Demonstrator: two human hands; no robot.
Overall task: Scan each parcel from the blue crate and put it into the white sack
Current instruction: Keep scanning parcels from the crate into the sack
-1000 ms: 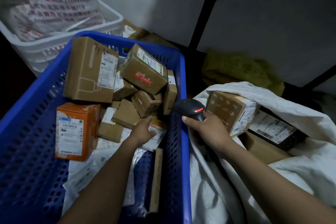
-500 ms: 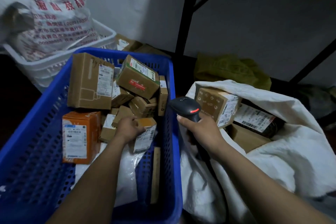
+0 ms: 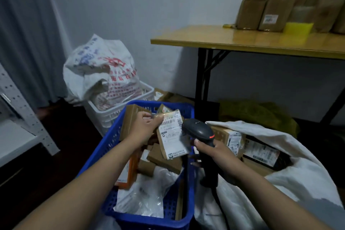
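Note:
My left hand (image 3: 144, 127) grips a small cardboard parcel (image 3: 172, 136) by its top end and holds it above the blue crate (image 3: 104, 147), white label facing me. My right hand (image 3: 211, 148) grips the black barcode scanner (image 3: 198, 130) by its handle, its head right next to the parcel's label. Several brown parcels and a clear plastic mailer (image 3: 143, 196) lie in the crate. To the right the white sack (image 3: 298, 179) stands open with labelled boxes (image 3: 229, 139) inside.
A white basket (image 3: 119, 110) holding a printed sack (image 3: 100, 73) stands behind the crate. A wooden folding table (image 3: 252, 41) with cardboard boxes (image 3: 265, 9) is at the back right. A grey metal shelf (image 3: 22, 117) is at the left. An olive bundle (image 3: 261, 117) lies under the table.
My left hand took hold of a small parcel in the crate and lifted it up in front of the scanner. The camera tilted up, showing the table and wall.

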